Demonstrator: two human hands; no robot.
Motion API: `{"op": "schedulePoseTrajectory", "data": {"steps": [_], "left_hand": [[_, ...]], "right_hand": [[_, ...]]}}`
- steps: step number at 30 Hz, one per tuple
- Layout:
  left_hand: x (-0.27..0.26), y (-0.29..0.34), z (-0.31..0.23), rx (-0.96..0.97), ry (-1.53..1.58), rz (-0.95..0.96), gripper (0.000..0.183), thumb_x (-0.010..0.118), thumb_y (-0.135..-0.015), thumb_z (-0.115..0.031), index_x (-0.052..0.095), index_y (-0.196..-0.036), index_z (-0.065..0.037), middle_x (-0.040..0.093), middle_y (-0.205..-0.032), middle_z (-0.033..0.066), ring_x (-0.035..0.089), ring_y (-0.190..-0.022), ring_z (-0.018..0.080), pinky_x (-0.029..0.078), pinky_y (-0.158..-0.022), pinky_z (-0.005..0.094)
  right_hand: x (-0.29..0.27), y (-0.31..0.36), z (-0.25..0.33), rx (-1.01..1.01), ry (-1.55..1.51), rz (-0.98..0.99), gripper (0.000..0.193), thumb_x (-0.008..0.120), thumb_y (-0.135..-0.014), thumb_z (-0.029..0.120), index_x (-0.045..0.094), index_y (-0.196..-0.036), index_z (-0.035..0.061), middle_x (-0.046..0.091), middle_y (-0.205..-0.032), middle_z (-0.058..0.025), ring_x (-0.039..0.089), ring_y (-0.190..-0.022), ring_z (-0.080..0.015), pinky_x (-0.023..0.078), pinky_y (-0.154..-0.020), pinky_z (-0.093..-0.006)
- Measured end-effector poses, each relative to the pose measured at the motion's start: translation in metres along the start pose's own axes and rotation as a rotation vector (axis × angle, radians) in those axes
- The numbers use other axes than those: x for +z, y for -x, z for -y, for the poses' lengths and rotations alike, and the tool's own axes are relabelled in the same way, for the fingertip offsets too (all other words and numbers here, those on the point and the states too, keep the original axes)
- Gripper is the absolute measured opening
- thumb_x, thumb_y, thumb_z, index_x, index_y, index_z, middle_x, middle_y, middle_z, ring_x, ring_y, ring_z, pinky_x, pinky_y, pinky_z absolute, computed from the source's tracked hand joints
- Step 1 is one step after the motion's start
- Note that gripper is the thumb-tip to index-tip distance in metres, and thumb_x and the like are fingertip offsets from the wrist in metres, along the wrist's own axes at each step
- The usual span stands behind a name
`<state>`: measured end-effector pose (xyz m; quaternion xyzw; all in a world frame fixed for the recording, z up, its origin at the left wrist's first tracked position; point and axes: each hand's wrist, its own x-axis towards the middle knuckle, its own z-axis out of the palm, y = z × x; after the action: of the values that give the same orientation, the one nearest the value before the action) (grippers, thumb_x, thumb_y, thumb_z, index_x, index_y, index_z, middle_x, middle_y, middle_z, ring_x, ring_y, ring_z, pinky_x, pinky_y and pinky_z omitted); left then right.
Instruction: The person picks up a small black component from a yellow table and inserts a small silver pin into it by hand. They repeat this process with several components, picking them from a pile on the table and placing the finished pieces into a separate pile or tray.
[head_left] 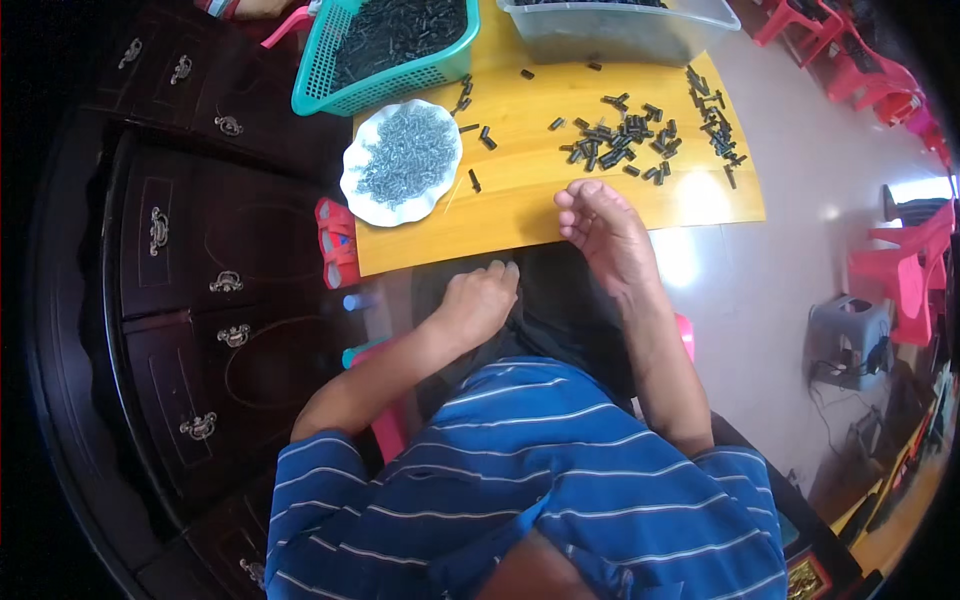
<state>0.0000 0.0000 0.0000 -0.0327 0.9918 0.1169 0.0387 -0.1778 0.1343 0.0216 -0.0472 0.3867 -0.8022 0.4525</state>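
My left hand point(481, 304) is closed, back upward, over my dark-clad lap just below the table's near edge. Whatever its fingers hold, if anything, is hidden. At that edge, my right hand point(607, 228) has its fingers curled in toward the thumb; anything between them is too small to make out. Beyond it lies a loose pile of short black tube-like parts point(622, 138). To the left, a white wavy-rimmed plate point(352, 188) holds a heap of tiny clear-grey pieces point(408, 152). A thin pale stick point(454, 194) lies beside the plate.
The yellow table point(520, 210) also bears a green basket point(385, 97) full of black parts and a translucent bin point(620, 38). More black parts point(715, 125) line its right side. Dark drawers point(240, 250) stand left; red stools point(910, 265) and a grey stool point(850, 335) stand right.
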Motion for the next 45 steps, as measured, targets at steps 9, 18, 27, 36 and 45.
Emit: {"op": "schedulePoseTrajectory", "data": {"steps": [9, 18, 27, 36, 45], "left_hand": [[0.040, -0.013, 0.015, 0.043, -0.212, -0.004, 0.010, 0.062, -0.081, -0.012, 0.065, -0.078, -0.003, 0.066, -0.078, 0.0147, 0.071, -0.068, 0.0296, 0.058, -0.056, 0.0399], [-0.010, 0.007, 0.001, 0.112, 0.115, 0.121, 0.012, 0.066, -0.087, -0.014, 0.061, -0.090, -0.004, 0.064, -0.082, 0.0157, 0.068, -0.079, 0.0373, 0.056, -0.067, 0.0465], [-0.101, -0.028, -0.002, 0.109, 0.485, -0.453, 0.018, 0.065, -0.088, 0.001, 0.069, -0.106, -0.001, 0.068, -0.090, 0.0139, 0.068, -0.077, 0.0262, 0.053, -0.069, 0.0331], [-0.093, -0.062, -0.008, 0.010, 0.809, -0.377, 0.015, 0.066, -0.093, -0.003, 0.065, -0.107, 0.001, 0.072, -0.087, 0.0133, 0.072, -0.072, 0.0171, 0.055, -0.064, 0.0300], [-0.047, -0.110, 0.010, 0.087, 0.482, -0.428, 0.015, 0.065, -0.090, -0.005, 0.071, -0.104, -0.002, 0.070, -0.093, 0.0137, 0.068, -0.077, 0.0280, 0.054, -0.068, 0.0345]], "right_hand": [[0.004, 0.002, 0.001, -0.023, 0.024, -0.023, 0.022, 0.063, -0.100, 0.029, 0.063, -0.106, 0.0082, 0.069, -0.098, -0.0037, 0.063, -0.080, -0.0114, 0.053, -0.078, -0.0267], [0.008, 0.003, 0.001, -0.030, 0.077, -0.027, 0.016, 0.061, -0.100, 0.023, 0.064, -0.102, 0.0073, 0.070, -0.096, -0.0040, 0.062, -0.080, -0.0100, 0.050, -0.077, -0.0251], [0.012, 0.005, -0.006, 0.022, 0.236, 0.230, 0.021, 0.064, -0.100, 0.026, 0.064, -0.108, 0.0067, 0.069, -0.098, -0.0030, 0.062, -0.085, -0.0095, 0.048, -0.080, -0.0245], [0.003, 0.004, 0.002, 0.001, 0.215, 0.177, 0.020, 0.069, -0.097, 0.025, 0.062, -0.105, 0.0080, 0.066, -0.092, -0.0014, 0.063, -0.086, -0.0109, 0.049, -0.079, -0.0256], [0.005, 0.013, 0.012, 0.033, 0.062, 0.513, 0.011, 0.070, -0.091, 0.013, 0.061, -0.096, 0.0068, 0.065, -0.086, -0.0025, 0.063, -0.081, -0.0112, 0.050, -0.077, -0.0259]]}}
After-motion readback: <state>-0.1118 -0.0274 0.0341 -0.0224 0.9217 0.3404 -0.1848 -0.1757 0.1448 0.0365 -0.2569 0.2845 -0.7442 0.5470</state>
